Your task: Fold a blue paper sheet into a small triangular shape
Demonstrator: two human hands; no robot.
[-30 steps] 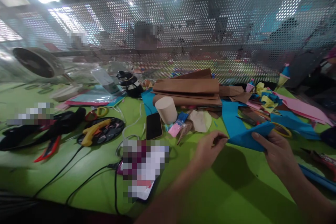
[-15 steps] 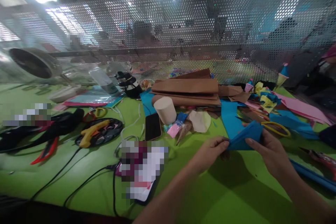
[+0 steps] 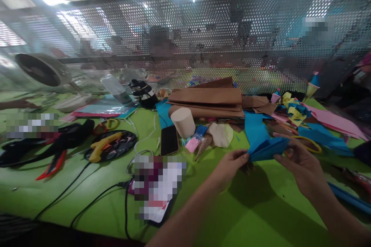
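Note:
A folded piece of blue paper [image 3: 267,149] is held up over the green table between my two hands. My left hand [image 3: 234,162] pinches its left end between thumb and fingers. At the right end, my right hand [image 3: 298,159] grips the paper, the thumb on the near side. The paper's layers stand slightly apart along the top. Just behind it lies a flat blue paper strip [image 3: 255,125]. A yellow-handled tool [image 3: 311,143], partly hidden, lies behind my right hand.
Folded brown paper [image 3: 204,97] lies at the back, with a white roll [image 3: 183,122] before it. A dark phone [image 3: 169,140], a yellow glue gun [image 3: 104,146] and a red-handled cutter [image 3: 52,165] are to the left. Pliers [image 3: 358,179] lie far right. Another person's hand [image 3: 27,103] shows far left.
The blue paper has tipped lower and flatter in my hands, its layers now showing apart. My right hand has shifted slightly. Another person's hand has come in at the far left.

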